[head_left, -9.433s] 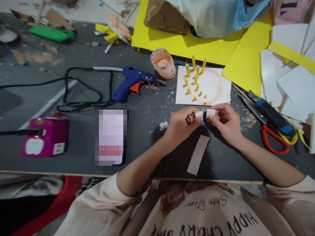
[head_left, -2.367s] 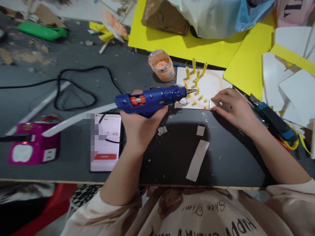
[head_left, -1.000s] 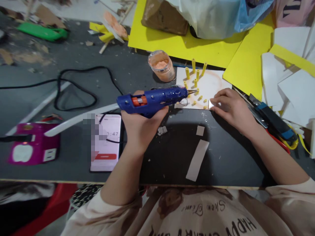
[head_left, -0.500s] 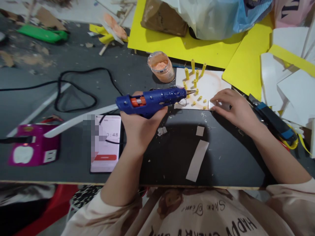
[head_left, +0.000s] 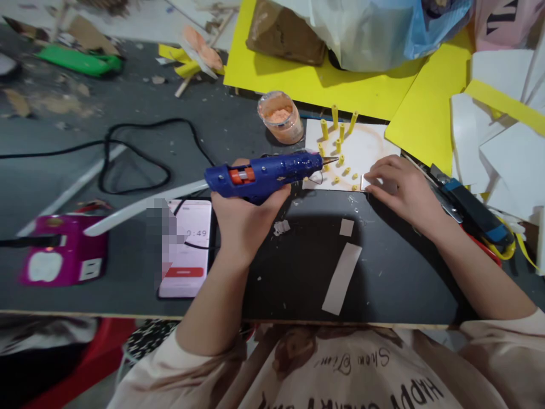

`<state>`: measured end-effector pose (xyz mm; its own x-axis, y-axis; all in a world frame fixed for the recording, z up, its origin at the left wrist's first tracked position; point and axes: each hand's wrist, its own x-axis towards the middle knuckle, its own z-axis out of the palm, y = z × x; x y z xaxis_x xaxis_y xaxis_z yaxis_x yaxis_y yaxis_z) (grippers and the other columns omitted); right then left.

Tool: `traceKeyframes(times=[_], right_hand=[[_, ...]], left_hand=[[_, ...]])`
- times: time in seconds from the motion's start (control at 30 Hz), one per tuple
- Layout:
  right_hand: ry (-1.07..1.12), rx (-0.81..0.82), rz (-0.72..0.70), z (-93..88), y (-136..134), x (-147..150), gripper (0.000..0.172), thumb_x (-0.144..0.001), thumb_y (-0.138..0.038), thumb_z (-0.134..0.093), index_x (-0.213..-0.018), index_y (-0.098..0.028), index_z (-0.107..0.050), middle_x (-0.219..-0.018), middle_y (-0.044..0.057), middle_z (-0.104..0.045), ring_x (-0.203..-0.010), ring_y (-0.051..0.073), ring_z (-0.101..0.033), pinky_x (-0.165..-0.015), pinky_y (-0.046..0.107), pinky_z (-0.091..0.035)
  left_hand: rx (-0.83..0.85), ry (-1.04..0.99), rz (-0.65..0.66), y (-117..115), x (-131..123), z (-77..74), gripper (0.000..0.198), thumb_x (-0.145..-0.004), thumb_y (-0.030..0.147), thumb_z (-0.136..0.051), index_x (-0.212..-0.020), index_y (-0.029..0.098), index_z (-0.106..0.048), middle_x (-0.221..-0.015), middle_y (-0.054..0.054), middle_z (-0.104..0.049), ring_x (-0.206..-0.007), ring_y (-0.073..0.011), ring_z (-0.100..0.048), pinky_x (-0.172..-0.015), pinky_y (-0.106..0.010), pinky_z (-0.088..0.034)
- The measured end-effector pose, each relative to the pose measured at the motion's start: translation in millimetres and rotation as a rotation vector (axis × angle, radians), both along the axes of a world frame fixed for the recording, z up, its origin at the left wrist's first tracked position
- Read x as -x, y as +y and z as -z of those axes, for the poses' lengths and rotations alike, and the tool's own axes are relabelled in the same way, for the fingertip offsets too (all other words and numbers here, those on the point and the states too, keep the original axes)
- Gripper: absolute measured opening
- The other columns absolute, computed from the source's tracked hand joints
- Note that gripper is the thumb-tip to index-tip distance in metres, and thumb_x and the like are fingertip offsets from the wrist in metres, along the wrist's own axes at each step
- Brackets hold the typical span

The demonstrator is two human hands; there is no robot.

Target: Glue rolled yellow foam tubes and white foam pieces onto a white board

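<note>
My left hand (head_left: 244, 224) is wrapped around a blue hot glue gun (head_left: 272, 173), a long white glue stick (head_left: 149, 205) trailing from its rear. The gun's metal nozzle points right, over a white board (head_left: 370, 136) on which several yellow sticks (head_left: 342, 132) of different heights stand upright. At the board's front right, my right hand (head_left: 406, 184) pinches a small white piece (head_left: 363, 182) between thumb and fingers. Whether that piece touches the board I cannot tell. Nearer me lie a white square (head_left: 346, 228) and a white strip (head_left: 342, 278).
An open jar of orange material (head_left: 281, 119) stands behind the glue gun. On the left are a phone (head_left: 187, 250) with a running timer, a magenta power socket (head_left: 63, 250) and a looped black cable (head_left: 136, 122). A blue-black cutter (head_left: 477, 210) lies right of my right hand.
The phone's timer has gone from 48 to 49, and the view has shifted slightly. Both hands and the glue gun keep nearly the same place over the board.
</note>
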<state>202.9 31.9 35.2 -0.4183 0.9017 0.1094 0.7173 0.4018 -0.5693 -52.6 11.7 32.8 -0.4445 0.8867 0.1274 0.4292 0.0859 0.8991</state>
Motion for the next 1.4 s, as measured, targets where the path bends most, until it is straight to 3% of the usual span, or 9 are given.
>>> traceKeyframes(times=[0.17, 0.27, 0.4, 0.6, 0.73, 0.87, 1.0, 1.17, 1.4], right_hand=[[-0.052, 0.042, 0.063, -20.4, -11.3, 7.6, 0.011, -0.087, -0.026, -0.059, -0.093, -0.017, -0.061, -0.092, 0.008, -0.066, -0.084, 0.021, -0.060, -0.072, 0.033, -0.043], [-0.193, 0.153, -0.109, -28.7, -31.5, 21.6, 0.014, -0.089, -0.031, -0.058, -0.088, -0.017, -0.062, -0.086, 0.007, -0.065, -0.080, 0.021, -0.059, -0.066, 0.031, -0.041], [-0.315, 0.148, -0.217, -20.1, -55.2, 39.4, 0.021, -0.085, -0.033, -0.063, -0.095, -0.015, -0.062, -0.093, 0.009, -0.064, -0.079, 0.022, -0.059, -0.059, 0.031, -0.037], [-0.280, 0.159, -0.171, -8.7, -58.7, 42.7, 0.014, -0.083, -0.018, -0.056, -0.095, -0.015, -0.062, -0.095, 0.011, -0.063, -0.082, 0.022, -0.059, -0.063, 0.032, -0.041], [-0.096, 0.142, -0.159, -8.6, -55.7, 34.3, 0.012, -0.081, -0.017, -0.057, -0.092, -0.018, -0.061, -0.090, 0.008, -0.065, -0.081, 0.021, -0.060, -0.067, 0.032, -0.046], [0.336, 0.063, -0.046, 2.6, -54.7, 23.0, 0.019, -0.078, -0.017, -0.063, -0.096, -0.021, -0.058, -0.089, 0.004, -0.066, -0.076, 0.015, -0.061, -0.069, 0.029, -0.050], [0.662, 0.160, 0.070, 17.0, -53.4, 18.2, 0.025, -0.079, -0.019, -0.066, -0.103, -0.023, -0.059, -0.087, 0.001, -0.066, -0.075, 0.013, -0.063, -0.071, 0.027, -0.052], [0.807, 0.314, 0.079, 22.5, -48.8, 18.5, 0.025, -0.078, -0.026, -0.071, -0.102, -0.023, -0.062, -0.092, 0.002, -0.066, -0.076, 0.013, -0.064, -0.070, 0.027, -0.053], [0.914, 0.456, 0.183, 21.5, -44.4, 18.2, 0.032, -0.073, -0.035, -0.077, -0.099, -0.024, -0.063, -0.081, -0.001, -0.066, -0.068, 0.011, -0.063, -0.067, 0.027, -0.055]], left_hand=[[0.031, 0.009, -0.030, 0.0, -1.7, -2.1, 0.032, -0.051, 0.022, -0.074, -0.070, 0.023, -0.048, -0.067, 0.004, -0.058, -0.063, -0.0161, -0.059, -0.066, -0.031, -0.055], [0.039, 0.017, -0.008, -0.7, -1.3, -2.6, 0.031, -0.053, 0.024, -0.074, -0.072, 0.023, -0.049, -0.068, 0.003, -0.059, -0.065, -0.0169, -0.060, -0.069, -0.033, -0.056], [0.035, 0.048, -0.023, -2.0, -1.1, -2.4, 0.032, -0.054, 0.027, -0.074, -0.075, 0.024, -0.050, -0.071, 0.003, -0.062, -0.069, -0.0181, -0.062, -0.073, -0.033, -0.057], [-0.071, 0.051, 0.068, -2.4, -3.5, 2.6, 0.027, -0.056, 0.027, -0.072, -0.070, 0.023, -0.050, -0.067, 0.003, -0.060, -0.065, -0.0165, -0.061, -0.067, -0.029, -0.055], [-0.094, 0.007, 0.071, -2.0, -4.2, 6.3, 0.026, -0.055, 0.028, -0.072, -0.068, 0.022, -0.050, -0.066, 0.003, -0.059, -0.063, -0.0157, -0.061, -0.066, -0.029, -0.055], [-0.066, 0.011, 0.040, -2.8, -3.3, 4.8, 0.029, -0.055, 0.030, -0.074, -0.069, 0.022, -0.051, -0.066, 0.002, -0.057, -0.060, -0.0152, -0.058, -0.062, -0.029, -0.053], [-0.069, 0.074, 0.201, -5.5, -0.8, -1.2, 0.025, -0.057, 0.028, -0.073, -0.066, 0.022, -0.050, -0.062, 0.003, -0.056, -0.056, -0.0153, -0.057, -0.058, -0.028, -0.052], [-0.143, 0.141, 0.451, -7.4, 1.9, -4.5, 0.014, -0.063, 0.027, -0.070, -0.063, 0.022, -0.056, -0.064, 0.001, -0.061, -0.057, -0.0165, -0.060, -0.059, -0.028, -0.052], [-0.127, 0.183, 0.490, -5.8, -1.2, -2.5, 0.014, -0.062, 0.030, -0.065, -0.054, 0.023, -0.056, -0.061, -0.002, -0.061, -0.054, -0.0165, -0.057, -0.054, -0.029, -0.048]])
